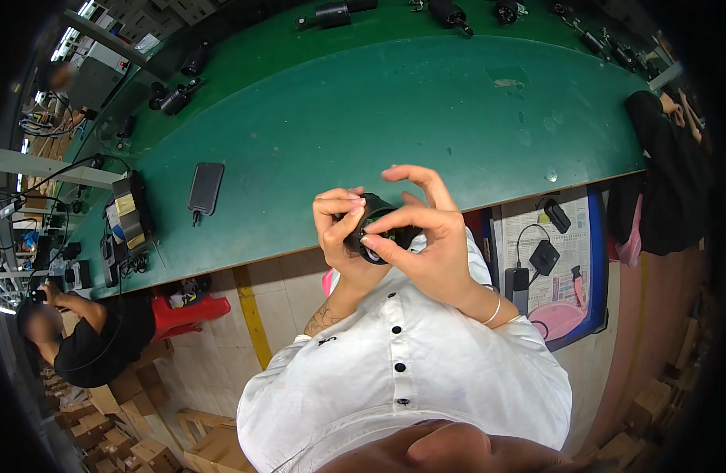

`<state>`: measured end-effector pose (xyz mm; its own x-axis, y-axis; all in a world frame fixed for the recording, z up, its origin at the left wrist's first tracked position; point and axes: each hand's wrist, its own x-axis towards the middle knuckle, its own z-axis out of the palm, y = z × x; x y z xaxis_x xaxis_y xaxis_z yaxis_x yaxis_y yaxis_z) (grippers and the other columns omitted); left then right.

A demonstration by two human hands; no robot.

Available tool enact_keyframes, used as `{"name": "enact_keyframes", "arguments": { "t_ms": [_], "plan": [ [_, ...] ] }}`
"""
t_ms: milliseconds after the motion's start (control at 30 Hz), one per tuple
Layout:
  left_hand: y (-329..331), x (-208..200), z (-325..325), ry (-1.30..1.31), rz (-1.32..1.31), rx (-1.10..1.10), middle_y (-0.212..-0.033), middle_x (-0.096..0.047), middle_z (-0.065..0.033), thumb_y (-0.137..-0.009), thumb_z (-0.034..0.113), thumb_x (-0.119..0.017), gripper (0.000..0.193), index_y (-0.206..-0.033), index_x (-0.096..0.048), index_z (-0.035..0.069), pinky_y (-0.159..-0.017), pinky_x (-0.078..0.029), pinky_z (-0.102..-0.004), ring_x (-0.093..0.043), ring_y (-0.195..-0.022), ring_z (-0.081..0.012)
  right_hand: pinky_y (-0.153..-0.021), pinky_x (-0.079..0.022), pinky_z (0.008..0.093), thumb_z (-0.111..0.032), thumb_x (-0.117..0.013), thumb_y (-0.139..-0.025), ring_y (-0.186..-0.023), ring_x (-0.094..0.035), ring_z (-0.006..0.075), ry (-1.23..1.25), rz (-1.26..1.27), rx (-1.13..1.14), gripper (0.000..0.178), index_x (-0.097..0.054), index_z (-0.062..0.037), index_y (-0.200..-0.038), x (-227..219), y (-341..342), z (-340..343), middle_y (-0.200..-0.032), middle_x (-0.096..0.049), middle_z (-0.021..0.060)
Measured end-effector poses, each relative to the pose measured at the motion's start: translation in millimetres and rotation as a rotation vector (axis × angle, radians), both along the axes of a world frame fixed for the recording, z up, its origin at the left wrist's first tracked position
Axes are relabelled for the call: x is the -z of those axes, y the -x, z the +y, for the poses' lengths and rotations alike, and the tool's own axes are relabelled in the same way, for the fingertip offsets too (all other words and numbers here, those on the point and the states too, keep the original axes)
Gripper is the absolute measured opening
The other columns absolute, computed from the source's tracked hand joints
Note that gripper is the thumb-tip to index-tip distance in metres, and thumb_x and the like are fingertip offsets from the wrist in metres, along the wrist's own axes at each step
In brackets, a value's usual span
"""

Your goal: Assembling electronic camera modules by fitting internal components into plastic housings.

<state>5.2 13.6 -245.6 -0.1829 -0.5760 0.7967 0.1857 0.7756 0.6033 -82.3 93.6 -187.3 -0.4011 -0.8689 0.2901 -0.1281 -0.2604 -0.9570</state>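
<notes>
My left hand [338, 235] is wrapped round a short black cylindrical housing [372, 206], held just off the near edge of the green workbench [300, 158]. The open end of the housing faces up toward me, and something greenish shows inside it. At that opening, the thumb and index finger of my right hand [438, 244] are pinched together. Whatever is between those fingertips is too small to make out. The other fingers of my right hand are raised and spread above the housing.
A dark phone-like device [206, 189] lies on the bench at left. Black cylindrical parts [331, 14] line the far side. At right, a blue-rimmed bin [599, 272] holds newspaper, chargers and a pink item. Co-workers sit at left [103, 339] and right [662, 173]; a red stool [201, 314] stands lower left.
</notes>
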Motion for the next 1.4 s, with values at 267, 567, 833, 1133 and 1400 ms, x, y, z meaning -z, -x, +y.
{"name": "enact_keyframes", "arguments": {
  "t_ms": [267, 567, 833, 1133, 1400],
  "plan": [
    [-3.8, 4.3, -2.1, 0.125, -0.062, -0.046, -0.103, -0.048, -0.0073, -0.069, 0.001, -0.074, 0.053, -0.112, -0.049, 0.018, -0.08, -0.049, -0.0392, -0.048, -0.095, -0.024, -0.101, -0.039, 0.0404, 0.003, -0.074, -0.072, -0.117, -0.051, 0.0293, -0.018, -0.604, -0.25, 0.043, -0.045, -0.0088, -0.102, 5.7, 3.4, -4.5, -0.13, -0.044, 0.0141],
    [-13.7, -11.8, -10.7, 0.007, -0.162, 0.182, -0.098, -0.057, -0.0083, -0.064, 0.001, -0.077, 0.046, -0.104, -0.058, 0.012, -0.082, -0.048, -0.0391, -0.053, -0.092, -0.0247, -0.096, -0.043, 0.0332, 0.005, -0.066, -0.074, -0.107, -0.054, 0.0243, -0.071, -0.61, -0.272, 0.047, -0.044, -0.0058, -0.115, 7.0, 6.9, -6.9, -0.121, -0.048, 0.0125],
    [-13.4, -30.1, -14.9, -0.172, -0.198, 0.417, -0.094, -0.066, -0.0121, -0.069, 0.016, -0.061, 0.031, -0.097, -0.065, 0.002, -0.08, -0.048, -0.0374, -0.057, -0.089, -0.0255, -0.092, -0.042, 0.0289, 0.007, -0.063, -0.075, -0.107, -0.051, 0.0201, -0.107, -0.777, -0.208, 0.053, -0.044, -0.0034, -0.123, 17.4, 3.3, -10.1, -0.12, -0.048, 0.0121],
    [-13.2, -29.4, -2.4, -0.246, -0.202, 0.242, -0.089, -0.069, -0.0156, -0.065, 0.026, -0.043, 0.044, -0.086, -0.067, -0.004, -0.077, -0.048, -0.0359, -0.058, -0.084, -0.0263, -0.093, -0.044, 0.031, 0.005, -0.068, -0.075, -0.107, -0.05, 0.0196, -0.004, -0.666, -0.127, 0.058, -0.042, -0.0028, -0.126, 25.5, -11.6, -12.6, -0.117, -0.047, 0.0134],
    [-16.2, -32.2, 0.6, -0.198, -0.18, 0.181, -0.079, -0.066, -0.0151, -0.061, 0.011, -0.042, 0.035, -0.082, -0.066, -0.004, -0.074, -0.047, -0.0325, -0.057, -0.077, -0.0274, -0.089, -0.039, 0.0265, 0.007, -0.059, -0.077, -0.104, -0.047, 0.0174, 0.021, -0.673, -0.09, 0.058, -0.042, -0.0038, -0.131, 27.8, -22.9, -11.0, -0.12, -0.045, 0.0123]
  ]
}}
